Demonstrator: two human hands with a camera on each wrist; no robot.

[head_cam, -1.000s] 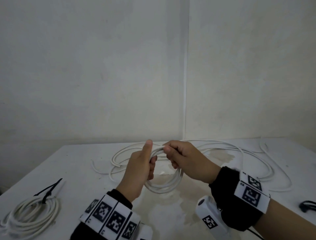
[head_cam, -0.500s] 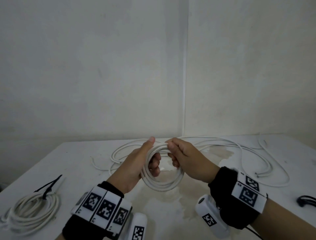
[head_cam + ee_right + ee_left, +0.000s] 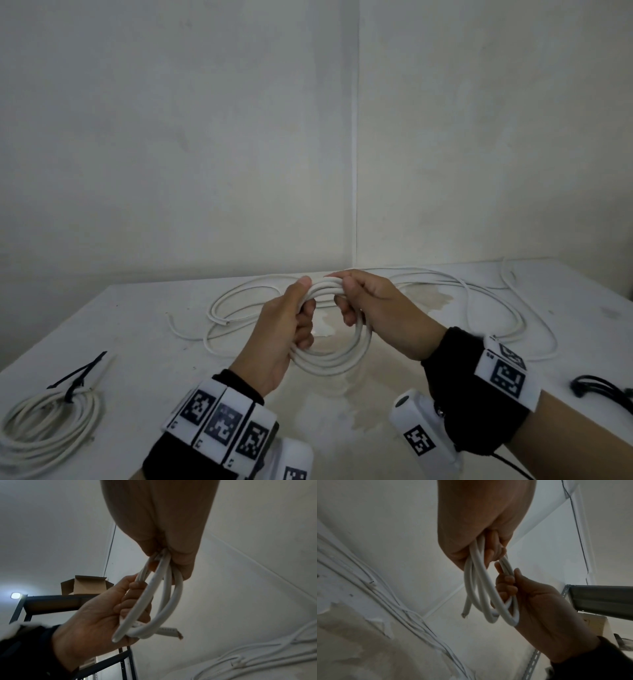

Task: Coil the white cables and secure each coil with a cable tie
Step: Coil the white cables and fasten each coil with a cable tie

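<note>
A person's left hand and right hand hold a coil of white cable above a white table, both hands gripping the top of the loops side by side. The left hand's fingers curl through the coil with the thumb pressed on top; the right hand's fingers and thumb close on the same bundle just beside it. Seen from the left wrist, the left hand clutches several turns of the coil, whose cut end hangs free at the lower left, while the right hand grips the far side of the loops. From the right wrist, the right hand closes on the bundle at the top and the left hand wraps the coil lower down.

The rest of the cable trails loose on the table behind the hands, in wide loops running left and right toward the wall. At the table's near left edge lies a finished coil bound with a black tie. More black ties lie at the near right edge. A dark metal shelf bearing an open cardboard box shows in the right wrist view.
</note>
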